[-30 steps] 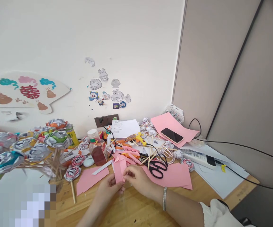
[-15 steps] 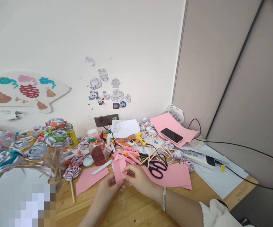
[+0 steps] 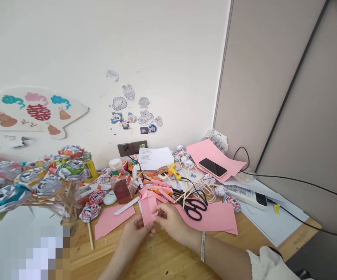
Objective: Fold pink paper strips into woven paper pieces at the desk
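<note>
A folded strip of pink paper (image 3: 147,212) stands upright between my two hands, above the wooden table. My left hand (image 3: 137,230) grips its lower left part, fingers behind and thumb in front. With thumb and forefinger, my right hand (image 3: 166,218) pinches the strip's lower right edge. Its top end shows folded flaps. Beyond my hands lie more folded pink pieces (image 3: 159,183). Pink sheets (image 3: 114,218) lie to the left, a white paper strip across them. Black-handled scissors (image 3: 196,209) rest on a pink sheet (image 3: 220,217) to the right.
Paper flowers on sticks (image 3: 48,184) crowd the left. A bottle of reddish liquid (image 3: 121,188) stands behind my hands. Farther back lie a yellow glue gun (image 3: 173,172), a phone (image 3: 213,167) on pink paper and a bead string (image 3: 207,190). Black cables (image 3: 296,179) cross the right side.
The view has shifted very slightly, moving everything a little to the right. Both hands keep their hold on the pink paper strip, with hardly any visible movement.
</note>
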Tool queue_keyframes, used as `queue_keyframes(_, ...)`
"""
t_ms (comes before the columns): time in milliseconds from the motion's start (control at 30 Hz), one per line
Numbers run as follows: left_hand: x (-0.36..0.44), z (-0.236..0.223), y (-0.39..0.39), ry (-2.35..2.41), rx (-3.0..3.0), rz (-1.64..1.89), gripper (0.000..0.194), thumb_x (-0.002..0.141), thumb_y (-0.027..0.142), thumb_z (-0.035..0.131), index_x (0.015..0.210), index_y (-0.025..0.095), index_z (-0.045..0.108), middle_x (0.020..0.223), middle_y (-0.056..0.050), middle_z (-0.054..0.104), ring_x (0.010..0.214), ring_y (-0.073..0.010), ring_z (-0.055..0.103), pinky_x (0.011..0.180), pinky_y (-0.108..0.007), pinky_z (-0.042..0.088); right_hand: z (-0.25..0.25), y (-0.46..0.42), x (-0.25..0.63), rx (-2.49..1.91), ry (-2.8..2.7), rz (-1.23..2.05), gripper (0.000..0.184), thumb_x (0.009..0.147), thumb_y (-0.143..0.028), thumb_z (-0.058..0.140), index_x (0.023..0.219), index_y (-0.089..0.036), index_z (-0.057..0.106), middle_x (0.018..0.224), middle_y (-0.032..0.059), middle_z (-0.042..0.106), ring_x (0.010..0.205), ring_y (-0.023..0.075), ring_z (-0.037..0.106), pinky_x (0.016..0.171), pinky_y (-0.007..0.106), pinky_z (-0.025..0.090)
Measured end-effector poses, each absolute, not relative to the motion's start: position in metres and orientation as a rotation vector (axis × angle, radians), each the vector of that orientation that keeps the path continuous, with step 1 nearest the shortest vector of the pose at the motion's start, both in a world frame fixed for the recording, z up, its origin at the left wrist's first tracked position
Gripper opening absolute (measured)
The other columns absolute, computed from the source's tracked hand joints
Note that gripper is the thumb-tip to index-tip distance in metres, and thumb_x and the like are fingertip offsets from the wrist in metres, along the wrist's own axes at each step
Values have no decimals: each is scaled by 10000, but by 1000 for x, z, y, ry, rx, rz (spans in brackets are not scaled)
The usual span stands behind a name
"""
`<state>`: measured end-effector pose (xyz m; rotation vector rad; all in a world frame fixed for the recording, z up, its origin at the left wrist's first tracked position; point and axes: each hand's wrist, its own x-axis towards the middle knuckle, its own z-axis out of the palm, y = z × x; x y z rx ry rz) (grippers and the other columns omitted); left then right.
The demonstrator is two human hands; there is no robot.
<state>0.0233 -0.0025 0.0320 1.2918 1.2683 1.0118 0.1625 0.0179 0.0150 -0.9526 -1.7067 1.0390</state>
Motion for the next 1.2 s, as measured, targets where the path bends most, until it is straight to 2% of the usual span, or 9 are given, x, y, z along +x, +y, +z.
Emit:
queue_keyframes(167, 24, 31, -3, 1298, 1294, 993, 184, 583, 323, 639, 631, 162, 563, 444, 40, 605, 428, -125, 523, 454, -223, 383, 13, 19, 162, -989, -1674, 1048, 184, 684, -129, 517, 845, -173, 592, 804, 26, 586, 755, 149, 547, 671, 255, 422)
queue_keyframes(400, 26, 35, -7, 1235, 1232, 1021, 153, 592, 302, 616, 631, 167, 554, 448, 45, 578, 420, -118, 495, 455, -225, 378, 11, 24, 165, -888, -1632, 1179, 254, 788, -203, 421, 1026, -185, 508, 663, -3, 551, 621, 132, 556, 591, 252, 436)
queue_keyframes(467, 24, 35, -6, 1271, 1260, 1007, 154, 603, 306, 599, 559, 178, 526, 432, 49, 556, 410, -118, 485, 453, -224, 371, 14, 26, 168, -918, -1630, 1064, 260, 789, -237, 440, 1040, -183, 480, 682, -2, 543, 630, 129, 541, 600, 252, 428)
queue_keyframes(567, 21, 35, -5, 1357, 1365, 974, 218, 619, 329, 570, 475, 192, 478, 387, 65, 491, 390, -110, 442, 429, -212, 335, 24, 27, 176, -1035, -1562, 678, 229, 785, -272, 457, 992, -183, 494, 817, 36, 539, 744, 148, 510, 673, 275, 408)
queue_keyframes(667, 18, 35, -4, 1452, 1483, 994, 203, 618, 315, 558, 469, 191, 497, 385, 77, 442, 396, -105, 405, 414, -201, 300, 38, 26, 183, -988, -1650, 419, 215, 780, -265, 474, 980, -201, 522, 962, 68, 532, 908, 186, 462, 778, 317, 367)
queue_keyframes(733, 16, 35, -3, 1460, 1556, 1025, 148, 608, 295, 568, 516, 181, 549, 442, 59, 491, 448, -119, 442, 443, -206, 328, 43, 25, 184, -921, -1824, 386, 180, 764, -254, 507, 930, -217, 565, 945, 52, 557, 915, 190, 459, 793, 321, 352)
queue_keyframes(867, 9, 37, 0, 1461, 1600, 1104, 178, 620, 342, 588, 600, 165, 604, 537, 18, 567, 536, -150, 502, 513, -224, 384, 34, 25, 177, -951, -2006, 467, 149, 784, -215, 469, 743, -199, 612, 713, 20, 596, 721, 157, 499, 670, 274, 364)
queue_keyframes(967, 5, 39, 1, 1498, 1605, 1161, 215, 629, 383, 596, 619, 169, 617, 556, 7, 583, 547, -155, 511, 516, -224, 390, 30, 23, 173, -981, -1966, 631, 173, 786, -238, 460, 711, -181, 604, 682, 10, 582, 653, 137, 493, 596, 240, 354)
queue_keyframes(1200, 13, 45, -6, 1447, 1761, 1131, 200, 679, 368, 556, 637, 183, 618, 631, -20, 613, 621, -178, 545, 560, -240, 420, 44, 11, 174, -816, -1756, 1207, 351, 806, -426, 400, 614, -152, 508, 560, -25, 404, 531, 91, 377, 490, 200, 309)
